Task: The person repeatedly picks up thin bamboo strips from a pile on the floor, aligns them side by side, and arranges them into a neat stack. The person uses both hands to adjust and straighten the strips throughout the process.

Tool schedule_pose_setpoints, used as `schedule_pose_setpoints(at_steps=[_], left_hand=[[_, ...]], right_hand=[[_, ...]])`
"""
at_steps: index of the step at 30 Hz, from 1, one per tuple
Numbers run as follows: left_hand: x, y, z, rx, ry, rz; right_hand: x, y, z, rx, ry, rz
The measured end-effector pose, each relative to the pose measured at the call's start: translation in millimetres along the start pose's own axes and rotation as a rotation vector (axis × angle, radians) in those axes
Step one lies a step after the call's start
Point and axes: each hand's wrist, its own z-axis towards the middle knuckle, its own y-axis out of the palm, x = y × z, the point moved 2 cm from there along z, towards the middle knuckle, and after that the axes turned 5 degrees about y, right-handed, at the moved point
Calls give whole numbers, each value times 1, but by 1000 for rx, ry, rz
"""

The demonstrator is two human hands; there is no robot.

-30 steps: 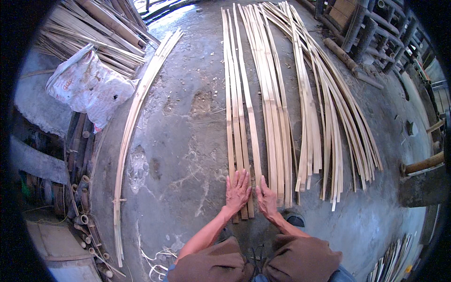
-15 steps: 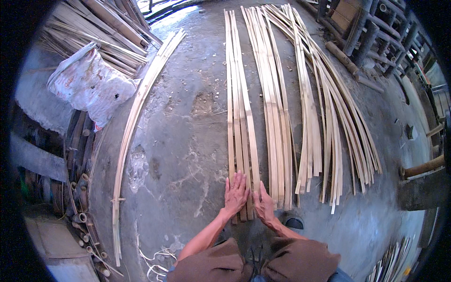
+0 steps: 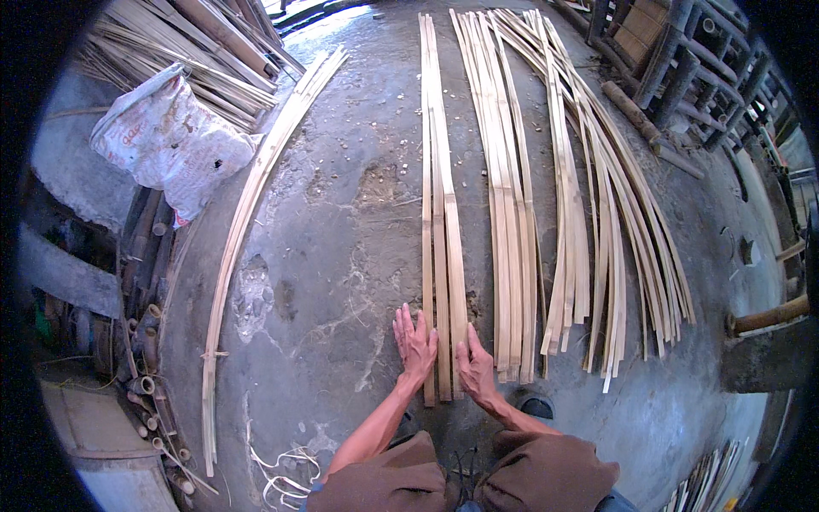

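Note:
A narrow group of long, pale bamboo strips (image 3: 441, 256) lies on the floor in front of me, running away lengthwise. Along its left edge my left hand (image 3: 415, 346) rests with the fingers stretched out, its thumb side by the strips. My right hand (image 3: 475, 371) is against the right edge near the strips' close end, its fingers extended and not wrapped round anything. Between the hands the strip ends sit side by side. Just right of them lies another bundle of bamboo strips (image 3: 505, 230), apart from my right hand.
More strip bundles (image 3: 627, 222) fan out at the right. A tied bundle (image 3: 229, 264) lies at the left, near a white sack (image 3: 175, 141) and stacked bamboo (image 3: 145, 388). Dark frames of poles (image 3: 682, 77) stand at the far right. Curled shavings (image 3: 286, 469) lie near my left knee.
My left hand has shifted slightly left, off the top of the strips to their edge. The strips in front of me now lie closer together. My right hand stays at the right edge.

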Motion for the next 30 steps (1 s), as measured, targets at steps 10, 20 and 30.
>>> schedule_pose_setpoints(at_steps=[10, 20, 30], left_hand=[[8, -14, 12, 75, -343, -648], [13, -32, 30, 91, -424, -820], [18, -32, 43, 103, -401, -782]], right_hand=[[8, 9, -18, -139, 30, -29], [-22, 1, -16, -116, 115, 1], [-1, 16, -8, -128, 84, 20]])
